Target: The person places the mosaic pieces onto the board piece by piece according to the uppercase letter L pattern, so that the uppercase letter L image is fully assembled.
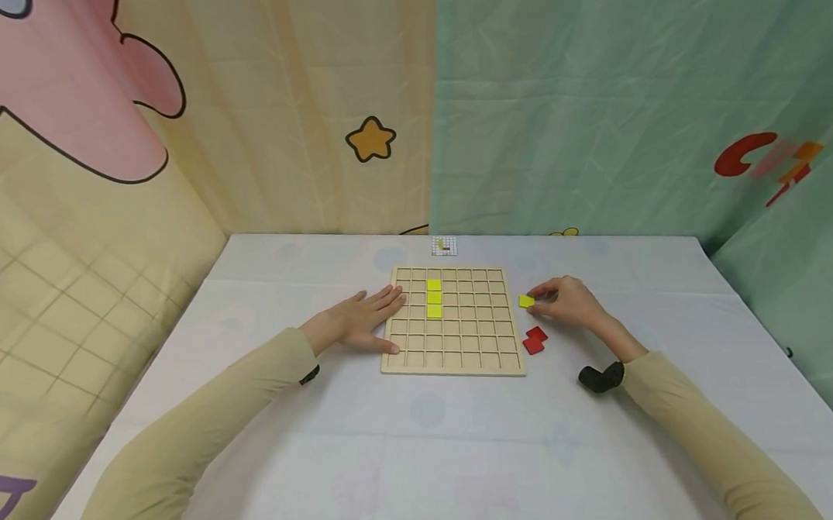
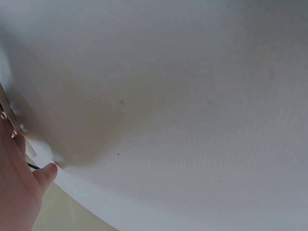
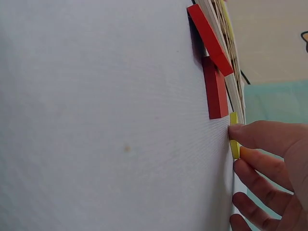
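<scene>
There are 4 yellow tiles, 2 red tiles, 1 board and 1 card.

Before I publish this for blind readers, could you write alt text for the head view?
A person's right hand pinches a yellow tile, near two red tiles, beside a wooden grid board; the left hand rests on its left edge. Three yellow tiles form a column on the board; a grid card lies beyond it.
</scene>
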The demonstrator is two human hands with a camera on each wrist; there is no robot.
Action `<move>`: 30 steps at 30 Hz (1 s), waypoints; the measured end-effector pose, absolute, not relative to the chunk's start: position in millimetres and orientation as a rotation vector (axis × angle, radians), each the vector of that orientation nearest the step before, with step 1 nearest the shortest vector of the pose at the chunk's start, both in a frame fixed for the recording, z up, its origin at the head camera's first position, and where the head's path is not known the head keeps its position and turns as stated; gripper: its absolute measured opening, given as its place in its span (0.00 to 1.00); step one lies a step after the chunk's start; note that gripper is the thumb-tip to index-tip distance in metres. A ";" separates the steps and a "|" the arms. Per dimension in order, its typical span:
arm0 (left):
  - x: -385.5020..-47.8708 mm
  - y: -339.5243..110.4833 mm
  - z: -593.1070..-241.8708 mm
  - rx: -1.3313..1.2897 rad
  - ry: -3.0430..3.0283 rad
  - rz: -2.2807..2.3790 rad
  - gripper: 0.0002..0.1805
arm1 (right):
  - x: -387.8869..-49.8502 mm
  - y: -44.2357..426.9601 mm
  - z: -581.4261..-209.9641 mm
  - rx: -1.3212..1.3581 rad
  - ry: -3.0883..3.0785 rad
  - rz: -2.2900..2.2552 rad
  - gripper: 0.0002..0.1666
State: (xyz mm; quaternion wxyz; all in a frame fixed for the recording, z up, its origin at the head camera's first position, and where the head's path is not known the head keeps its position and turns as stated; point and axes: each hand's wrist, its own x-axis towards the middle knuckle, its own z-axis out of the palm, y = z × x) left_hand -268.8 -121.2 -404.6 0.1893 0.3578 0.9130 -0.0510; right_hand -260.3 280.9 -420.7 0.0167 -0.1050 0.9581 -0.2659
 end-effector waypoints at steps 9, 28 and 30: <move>-269.0 -121.6 -404.5 1.003 2.567 -0.151 0.55 | -257.5 277.8 -417.6 -0.342 3.005 -0.755 0.19; -268.1 -122.5 -403.0 1.022 2.568 -0.147 0.55 | -244.9 251.9 -402.4 -0.375 3.034 -0.777 0.18; -268.2 -122.6 -403.2 1.029 2.569 -0.134 0.55 | -244.2 248.4 -401.2 -0.370 3.032 -0.777 0.19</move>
